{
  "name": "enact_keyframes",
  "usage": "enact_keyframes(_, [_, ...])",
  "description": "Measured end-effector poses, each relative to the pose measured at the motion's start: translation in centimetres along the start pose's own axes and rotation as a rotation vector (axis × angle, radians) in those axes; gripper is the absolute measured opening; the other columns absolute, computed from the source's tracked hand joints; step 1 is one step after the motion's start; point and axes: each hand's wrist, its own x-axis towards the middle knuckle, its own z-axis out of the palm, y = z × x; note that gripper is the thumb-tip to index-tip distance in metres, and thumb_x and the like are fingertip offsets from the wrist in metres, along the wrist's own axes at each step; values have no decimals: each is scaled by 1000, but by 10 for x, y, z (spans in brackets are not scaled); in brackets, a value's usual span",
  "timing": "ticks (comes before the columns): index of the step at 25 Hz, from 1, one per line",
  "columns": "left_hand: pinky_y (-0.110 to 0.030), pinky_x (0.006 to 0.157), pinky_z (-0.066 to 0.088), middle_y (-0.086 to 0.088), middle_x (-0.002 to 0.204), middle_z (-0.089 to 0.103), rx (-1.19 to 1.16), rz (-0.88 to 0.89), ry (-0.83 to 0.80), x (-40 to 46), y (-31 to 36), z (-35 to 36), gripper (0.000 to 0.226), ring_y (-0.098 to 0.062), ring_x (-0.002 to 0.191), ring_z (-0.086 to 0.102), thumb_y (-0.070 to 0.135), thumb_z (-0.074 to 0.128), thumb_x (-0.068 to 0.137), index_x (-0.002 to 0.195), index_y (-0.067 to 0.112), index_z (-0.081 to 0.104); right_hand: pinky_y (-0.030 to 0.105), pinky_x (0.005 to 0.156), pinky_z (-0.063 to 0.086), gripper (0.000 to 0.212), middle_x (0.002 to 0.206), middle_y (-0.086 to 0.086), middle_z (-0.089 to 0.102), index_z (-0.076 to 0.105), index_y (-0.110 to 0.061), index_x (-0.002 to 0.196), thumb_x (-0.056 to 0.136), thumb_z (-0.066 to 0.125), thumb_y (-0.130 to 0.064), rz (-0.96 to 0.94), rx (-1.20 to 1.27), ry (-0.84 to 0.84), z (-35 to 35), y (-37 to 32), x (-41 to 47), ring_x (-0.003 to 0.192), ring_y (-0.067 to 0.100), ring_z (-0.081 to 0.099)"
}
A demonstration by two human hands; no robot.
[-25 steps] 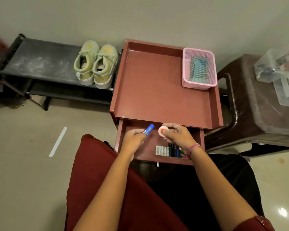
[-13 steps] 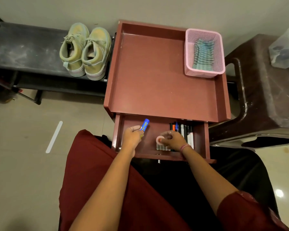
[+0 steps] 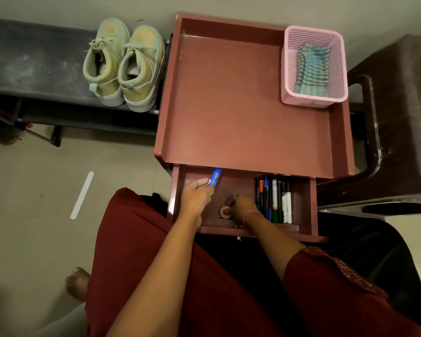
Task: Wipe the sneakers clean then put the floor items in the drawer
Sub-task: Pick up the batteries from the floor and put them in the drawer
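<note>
Blue tube (image 3: 214, 177) is pinched in the left hand (image 3: 195, 199), its tip projecting beyond the fingers over the open drawer (image 3: 306, 210). Tape roll (image 3: 226, 212) is held down on the drawer floor under the right hand (image 3: 242, 205), fingers curled on its far edge. Pens (image 3: 274, 200) lie just right of those fingers. Judged: both items light and rigid; tube smooth, best gripped mid-body; roll best pinched across the rim.

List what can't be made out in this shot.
- Head view: the drawer back is hidden under the cabinet top.
- Tape roll: partly covered by the right hand.
- Blue tube: print too small; lower end inside the left hand.
- Pens: labels too small.
</note>
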Motion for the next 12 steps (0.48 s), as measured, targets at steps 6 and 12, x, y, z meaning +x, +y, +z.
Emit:
enact_keyframes(6, [-28, 83, 50, -7, 94, 64, -23, 3, 7, 3, -2, 1, 26, -19, 90, 58, -1, 56, 89, 114, 4, 63, 30, 97, 42, 30, 121, 14, 62, 66, -7, 117, 88, 61, -15, -109, -149, 9, -12, 0, -4, 114, 29, 56])
enact_keyframes(12, [-29, 76, 51, -2, 77, 62, 54, 13, 35, 11, -11, 4, 27, -15, 71, 56, 5, 62, 85, 112, 2, 62, 31, 86, 50, 38, 106, 3, 62, 59, -15, 124, 87, 65, -20, -404, 59, 279, -65, -8, -39, 85, 18, 61])
